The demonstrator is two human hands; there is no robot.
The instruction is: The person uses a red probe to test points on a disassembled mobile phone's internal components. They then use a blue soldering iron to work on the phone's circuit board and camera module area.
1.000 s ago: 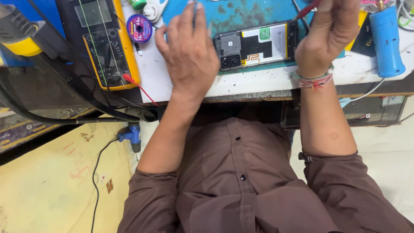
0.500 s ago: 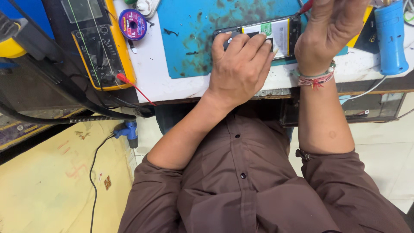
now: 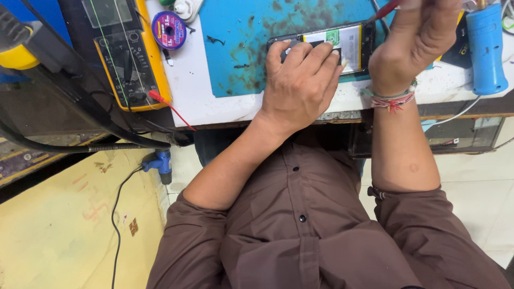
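Opened black phone (image 3: 342, 45), white battery exposed, flat on stained blue mat (image 3: 241, 48).
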